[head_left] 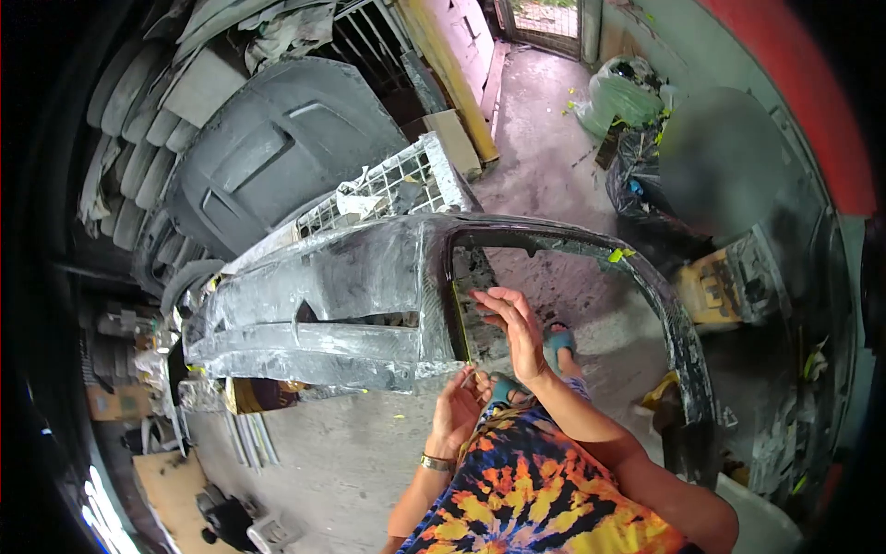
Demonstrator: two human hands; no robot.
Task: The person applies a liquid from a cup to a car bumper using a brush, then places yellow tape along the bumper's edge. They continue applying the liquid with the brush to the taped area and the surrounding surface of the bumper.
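A large grey, dusty panel (360, 277) with a curved frame (678, 342) around a wide opening lies before me. My left hand (459, 406), with a watch at the wrist, is at the lower corner of the panel by the opening. Its fingers are pinched together; whatever they hold is too small to name. My right hand (514, 328) is raised over the opening, close to its left inner edge, fingers spread and apart. A thin yellow-green strip (461, 319) runs along that edge between the hands.
A white wire rack (397, 189) stands behind the panel, with a dark hood-like panel (286, 148) beyond. Bags (618, 97) lie at the upper right. A cardboard box (715, 286) sits right of the frame. Metal tubes (249, 439) are on the floor.
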